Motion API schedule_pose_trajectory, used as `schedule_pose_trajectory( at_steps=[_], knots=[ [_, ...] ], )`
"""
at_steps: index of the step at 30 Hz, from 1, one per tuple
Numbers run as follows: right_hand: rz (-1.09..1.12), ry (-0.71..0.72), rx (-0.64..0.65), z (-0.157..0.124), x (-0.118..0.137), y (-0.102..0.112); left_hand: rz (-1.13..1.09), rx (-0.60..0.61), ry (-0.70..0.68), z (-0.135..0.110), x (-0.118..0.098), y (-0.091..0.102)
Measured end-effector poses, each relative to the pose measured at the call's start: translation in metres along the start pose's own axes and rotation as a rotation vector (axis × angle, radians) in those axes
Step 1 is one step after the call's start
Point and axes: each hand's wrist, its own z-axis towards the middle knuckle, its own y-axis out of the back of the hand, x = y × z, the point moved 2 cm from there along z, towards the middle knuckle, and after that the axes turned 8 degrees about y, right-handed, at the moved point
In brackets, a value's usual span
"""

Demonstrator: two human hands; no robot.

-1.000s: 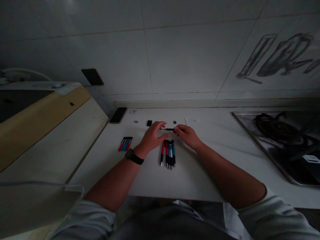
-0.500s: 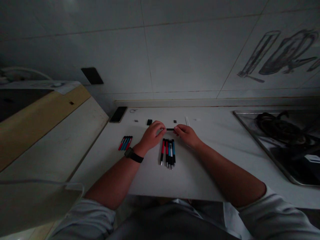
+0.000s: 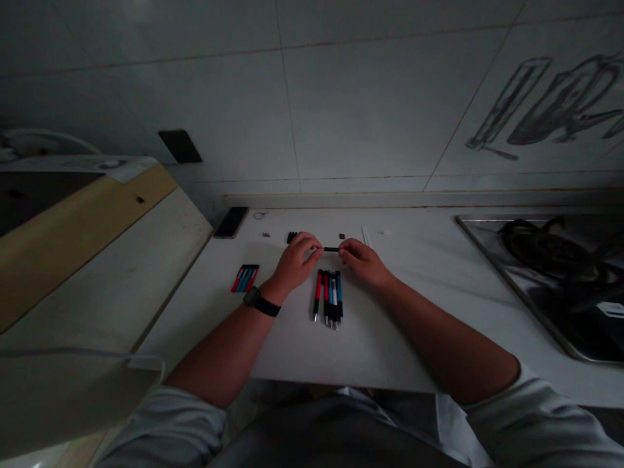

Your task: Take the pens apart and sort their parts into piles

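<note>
My left hand (image 3: pixel 298 259) and my right hand (image 3: pixel 363 261) pinch opposite ends of a thin black pen part (image 3: pixel 331 249), held level just above the counter. Its ends are hidden by my fingertips. Below it lie several pens (image 3: pixel 333 299) side by side, with red, blue and white barrels, black grips and silver tips toward me. Left of my left hand rests a row of red and blue pen barrels (image 3: pixel 245 278) with dark ends. Small black pieces (image 3: pixel 292 237) sit just behind my left hand, partly covered by it.
Along the back of the white counter (image 3: pixel 419 325) are a phone (image 3: pixel 231 223), a small ring (image 3: pixel 260 215), tiny metal bits (image 3: pixel 266 234), a small dark piece (image 3: pixel 342 236) and thin white sticks (image 3: pixel 366 236). A gas stove (image 3: pixel 541 279) stands right, a wooden-edged cabinet (image 3: pixel 160 247) left.
Both hands and the black pen part have shifted very slightly away from me. The grip at both ends stays the same, and the things on the counter have not moved.
</note>
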Motion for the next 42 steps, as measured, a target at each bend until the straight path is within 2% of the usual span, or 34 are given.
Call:
schedule_pose_trajectory(
  at_steps=[5, 10, 16, 21, 26, 33, 37, 40, 42],
  knots=[
    [0.015, -0.047, 0.022, -0.001, -0.001, -0.002, -0.003, 0.003, 0.009, 0.000, 0.000, 0.000],
    [0.075, -0.006, -0.012, -0.001, 0.000, -0.002, -0.012, -0.015, 0.012, 0.000, 0.000, 0.000],
    [-0.023, -0.023, 0.051, -0.001, 0.004, -0.002, -0.017, -0.019, 0.018, 0.000, 0.002, -0.002],
    [0.117, -0.034, 0.009, -0.001, 0.004, -0.003, -0.021, -0.029, 0.016, 0.001, 0.002, -0.002],
    [0.008, -0.062, 0.036, -0.002, 0.004, -0.003, -0.035, -0.023, 0.015, 0.000, 0.001, -0.002],
    [0.044, 0.004, -0.059, -0.001, -0.001, -0.002, -0.079, -0.031, 0.060, 0.001, 0.005, -0.004],
    [0.058, -0.002, -0.112, 0.000, -0.005, -0.001, -0.045, -0.129, 0.077, 0.006, 0.009, 0.012],
    [0.070, -0.004, -0.116, 0.001, -0.008, 0.000, 0.033, -0.216, 0.103, 0.015, 0.019, 0.040],
    [0.067, 0.005, -0.117, 0.002, -0.009, 0.001, 0.147, -0.222, 0.159, 0.022, 0.033, 0.063]
  ],
)
